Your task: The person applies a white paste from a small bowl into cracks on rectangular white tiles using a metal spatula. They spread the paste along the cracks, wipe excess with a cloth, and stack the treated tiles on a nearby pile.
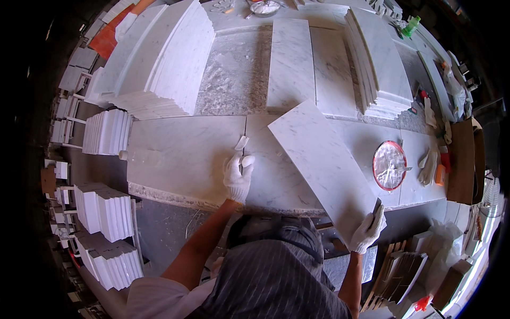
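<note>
My left hand (pixel 237 175), in a white knitted glove, is closed round a small putty knife (pixel 242 142) above the marble worktop (pixel 186 154). The knife's pale blade points away from me. My right hand (pixel 367 232), also gloved, grips the near end of a long white marble slab (pixel 326 165). That slab slants across the worktop, its far corner close to another slab (pixel 290 64) and its near end past the front edge. To its right sits a round red-rimmed pan (pixel 389 165) of white paste, with a tool in it.
Tall stacks of slabs stand at the far left (pixel 175 58) and far right (pixel 377 64). Smaller tile stacks (pixel 106 212) line the left side. A cardboard box (pixel 467 162) and a loose glove (pixel 427 167) are at the right. Another person's arm (pixel 139 8) shows top left.
</note>
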A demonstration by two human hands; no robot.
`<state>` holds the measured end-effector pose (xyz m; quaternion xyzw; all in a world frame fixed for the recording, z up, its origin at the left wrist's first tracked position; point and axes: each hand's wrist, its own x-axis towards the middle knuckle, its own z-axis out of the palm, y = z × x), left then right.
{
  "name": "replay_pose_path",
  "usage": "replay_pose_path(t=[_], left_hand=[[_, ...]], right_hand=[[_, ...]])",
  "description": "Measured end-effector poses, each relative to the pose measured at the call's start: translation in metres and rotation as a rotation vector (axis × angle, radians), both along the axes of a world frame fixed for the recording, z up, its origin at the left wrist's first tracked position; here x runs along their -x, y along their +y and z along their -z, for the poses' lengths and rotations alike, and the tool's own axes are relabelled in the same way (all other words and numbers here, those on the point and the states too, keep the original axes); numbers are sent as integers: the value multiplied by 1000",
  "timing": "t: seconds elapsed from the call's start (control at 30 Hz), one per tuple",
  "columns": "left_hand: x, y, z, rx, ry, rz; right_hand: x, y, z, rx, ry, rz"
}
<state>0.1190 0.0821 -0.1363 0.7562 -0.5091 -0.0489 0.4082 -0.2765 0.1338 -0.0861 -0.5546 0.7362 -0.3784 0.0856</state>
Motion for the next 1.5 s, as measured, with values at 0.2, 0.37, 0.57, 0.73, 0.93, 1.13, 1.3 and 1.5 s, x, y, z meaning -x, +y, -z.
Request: replay_pose_path(t=[0.2,0.37,0.57,0.73,0.93,1.13,1.3,1.5], left_hand=[[-6,8,0,-46,4,36],[-14,16,14,24,-50,91],[-9,9,-11,-30,-89,200],[-6,4,-12,19,-186,287],[8,13,-1,4,-115,43],[16,20,8,-65,-192,-114],[17,20,20,-148,-196,-184],[22,14,20,-181,-163,-229]], right_hand=[[-2,1,0,-21,35,21],[-4,-5,-10,22,83,-41],[3,0,-4,-42,9,22],[4,-1,-3,32,-95,-54],[10,5,3,4,-100,-29],[11,2,3,43,-131,-93],[13,3,1,30,-129,-107],[12,-1,0,74,-160,-113]])
